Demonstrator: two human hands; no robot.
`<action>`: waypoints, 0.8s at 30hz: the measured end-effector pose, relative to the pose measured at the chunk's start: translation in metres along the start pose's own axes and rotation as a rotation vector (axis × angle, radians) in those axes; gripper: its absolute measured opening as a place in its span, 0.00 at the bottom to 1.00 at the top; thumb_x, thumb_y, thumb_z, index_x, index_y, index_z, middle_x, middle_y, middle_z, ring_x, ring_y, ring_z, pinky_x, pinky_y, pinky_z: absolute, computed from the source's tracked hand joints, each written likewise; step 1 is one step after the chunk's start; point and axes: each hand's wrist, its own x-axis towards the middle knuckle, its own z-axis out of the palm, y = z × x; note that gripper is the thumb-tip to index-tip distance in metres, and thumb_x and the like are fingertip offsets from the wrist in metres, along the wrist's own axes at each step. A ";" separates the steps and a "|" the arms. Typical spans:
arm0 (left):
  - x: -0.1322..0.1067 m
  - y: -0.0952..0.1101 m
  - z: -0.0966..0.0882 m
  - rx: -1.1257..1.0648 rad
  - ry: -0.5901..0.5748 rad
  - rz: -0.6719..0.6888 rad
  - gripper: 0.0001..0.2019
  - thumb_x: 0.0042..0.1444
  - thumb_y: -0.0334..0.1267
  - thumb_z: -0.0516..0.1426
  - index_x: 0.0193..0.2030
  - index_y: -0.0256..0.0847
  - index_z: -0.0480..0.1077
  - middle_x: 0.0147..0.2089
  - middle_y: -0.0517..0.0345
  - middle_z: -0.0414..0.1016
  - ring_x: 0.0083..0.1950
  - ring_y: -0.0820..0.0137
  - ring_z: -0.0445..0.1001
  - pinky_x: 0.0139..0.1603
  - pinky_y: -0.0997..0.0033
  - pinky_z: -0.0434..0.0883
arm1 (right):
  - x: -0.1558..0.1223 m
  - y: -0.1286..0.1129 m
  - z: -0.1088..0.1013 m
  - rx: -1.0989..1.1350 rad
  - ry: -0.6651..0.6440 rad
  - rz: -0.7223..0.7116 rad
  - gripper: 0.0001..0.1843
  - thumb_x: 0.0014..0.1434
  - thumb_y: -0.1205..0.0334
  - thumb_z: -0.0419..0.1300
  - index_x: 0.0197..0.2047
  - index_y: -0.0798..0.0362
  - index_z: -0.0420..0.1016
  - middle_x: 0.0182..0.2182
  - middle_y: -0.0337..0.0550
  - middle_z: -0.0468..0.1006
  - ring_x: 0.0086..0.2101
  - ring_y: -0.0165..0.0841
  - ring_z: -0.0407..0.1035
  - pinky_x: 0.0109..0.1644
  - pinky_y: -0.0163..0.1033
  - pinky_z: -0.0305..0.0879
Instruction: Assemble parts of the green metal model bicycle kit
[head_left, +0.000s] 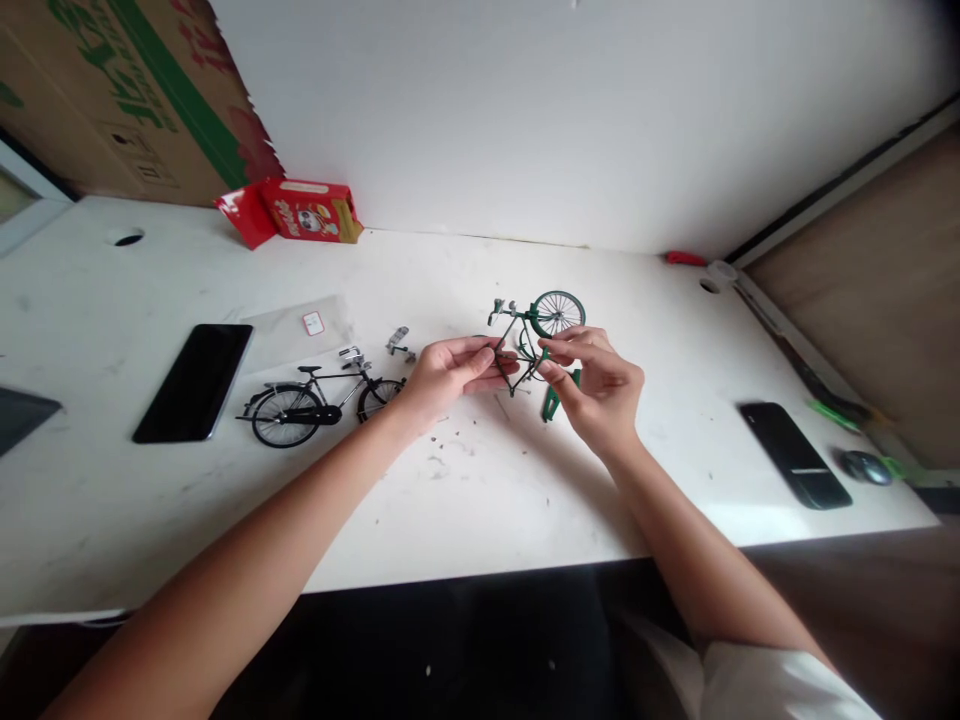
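A small green model bicycle (pixel 541 322) is held just above the white table (pixel 465 480) at its middle. My left hand (pixel 450 375) grips its frame from the left, fingers closed on it. My right hand (pixel 596 385) pinches the frame from the right, and a green part (pixel 553 400) sticks out below its fingers. The green bicycle's one visible wheel points away from me. A black model bicycle (pixel 319 400) lies on the table to the left of my left hand.
Small metal parts (pixel 400 343) and a clear plastic bag (pixel 296 330) lie behind the black bicycle. One black phone (pixel 195 380) rests at the left, another (pixel 795 455) at the right. A red box (pixel 307 210) and cardboard box (pixel 127 90) stand at the back left.
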 end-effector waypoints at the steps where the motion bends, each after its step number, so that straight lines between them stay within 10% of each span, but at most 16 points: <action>1: 0.000 0.000 -0.001 -0.011 0.001 0.002 0.17 0.61 0.40 0.70 0.54 0.36 0.81 0.54 0.43 0.85 0.54 0.58 0.85 0.63 0.52 0.78 | 0.000 0.001 0.000 0.008 -0.001 0.023 0.08 0.60 0.52 0.73 0.44 0.38 0.87 0.33 0.41 0.82 0.48 0.44 0.75 0.50 0.53 0.74; 9: 0.002 0.001 0.000 -0.086 0.013 0.009 0.14 0.60 0.38 0.70 0.51 0.36 0.81 0.53 0.43 0.85 0.56 0.57 0.84 0.65 0.50 0.76 | 0.002 -0.006 -0.002 -0.038 -0.006 0.150 0.08 0.55 0.54 0.78 0.39 0.40 0.89 0.30 0.39 0.83 0.31 0.33 0.70 0.31 0.41 0.65; 19: 0.005 0.003 -0.002 -0.129 0.075 0.015 0.10 0.63 0.35 0.67 0.49 0.36 0.81 0.52 0.44 0.85 0.56 0.58 0.84 0.65 0.53 0.76 | 0.008 -0.004 -0.004 0.237 -0.064 0.364 0.09 0.53 0.55 0.79 0.36 0.47 0.89 0.32 0.41 0.86 0.26 0.29 0.75 0.27 0.37 0.78; 24: 0.005 0.000 -0.002 -0.137 0.045 0.055 0.10 0.62 0.36 0.69 0.49 0.35 0.82 0.50 0.43 0.86 0.53 0.58 0.85 0.65 0.52 0.76 | 0.010 -0.005 -0.005 0.493 -0.082 0.500 0.22 0.51 0.58 0.80 0.50 0.43 0.87 0.32 0.39 0.87 0.28 0.29 0.79 0.25 0.32 0.73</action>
